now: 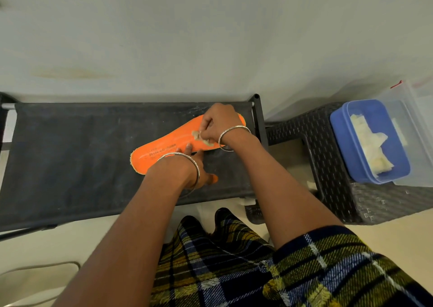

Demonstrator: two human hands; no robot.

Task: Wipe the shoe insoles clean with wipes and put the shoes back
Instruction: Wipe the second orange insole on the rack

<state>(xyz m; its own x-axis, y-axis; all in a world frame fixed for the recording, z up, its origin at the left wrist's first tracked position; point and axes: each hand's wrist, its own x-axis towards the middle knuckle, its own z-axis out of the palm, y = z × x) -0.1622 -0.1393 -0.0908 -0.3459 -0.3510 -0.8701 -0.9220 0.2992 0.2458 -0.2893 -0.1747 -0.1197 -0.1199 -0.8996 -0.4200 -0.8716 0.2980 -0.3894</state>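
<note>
here, the orange insole (164,147) carries dark print near its lower-left end. 1 word reads like "cushion"; the letters before and beneath it are too blurred to make out. the insole lies flat and slantwise on the black fabric shelf (70,154), just right of the frame's centre, with 1 end toward the lower left and the other toward the upper right, close to the shelf's right-hand post.

the right hand (218,124) sits over the upper-right half, its fingers curled and pinching a crumpled greyish wipe (199,138) against the orange surface. the left hand (189,166) lies just below with its fingers stretched flat, the fingertips pressing on the insole's lower edge and the thumb spread out on the fabric; it holds nothing. each wrist wears 1 thin silver bangle (234,128).

the shelf fabric is dusty, scuffed with pale marks and stretched between metal bars. it stands against a plain pale wall (210,37) that fills the upper half of the frame, and a light floor (35,260) shows at the lower left.

right of the shelf stands a dark woven stool (328,166). on it, near the right edge, a blue tub (344,147) holds pale folded spare wipes (372,149), with a clear plastic box (417,131) overlapping it. both forearms cross the shelf's lower edge, and a yellow-and-navy plaid garment (304,271) fills the lower middle and right, hiding the floor there.
</note>
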